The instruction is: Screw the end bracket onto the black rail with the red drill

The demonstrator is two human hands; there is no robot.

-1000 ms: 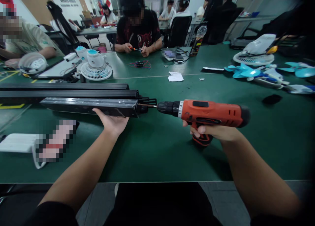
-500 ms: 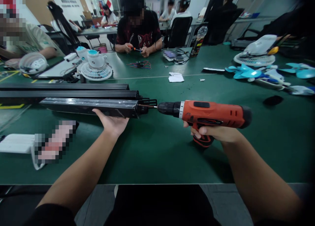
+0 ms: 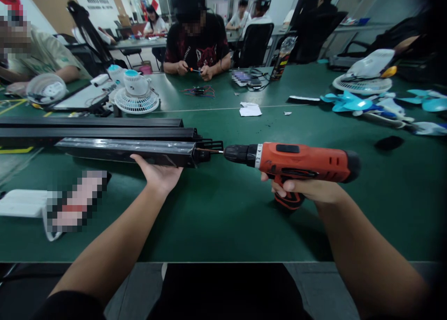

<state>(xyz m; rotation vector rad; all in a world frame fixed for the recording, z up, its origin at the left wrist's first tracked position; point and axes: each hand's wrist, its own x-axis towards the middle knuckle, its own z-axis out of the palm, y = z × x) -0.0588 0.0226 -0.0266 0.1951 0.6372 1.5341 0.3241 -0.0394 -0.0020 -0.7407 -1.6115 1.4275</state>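
My left hand (image 3: 159, 173) grips a long black box-shaped bar (image 3: 129, 151) from below near its right end, thumb on the near side. The bar has a shiny strip along its top and a dark fitting (image 3: 202, 156) on its end. My right hand (image 3: 296, 186) is wrapped around the handle of an orange and black cordless drill (image 3: 303, 161), which lies level and points left. A thin bit (image 3: 216, 151) reaches from the drill's chuck to the bar's end; whether it sits in a screw I cannot tell. Further black bars (image 3: 94, 133) lie behind.
On the green table (image 3: 216, 217) a blurred-out phone-like object (image 3: 80, 199) and a white power bank-like box (image 3: 24, 203) lie at left. Fan parts (image 3: 136, 99) and blue fan blades (image 3: 344, 101) stand farther back. Across the table a person (image 3: 197, 41) holds a screwdriver.
The drill's rear end has shifted very slightly right and down. The bar and both hands hold nearly the same position.
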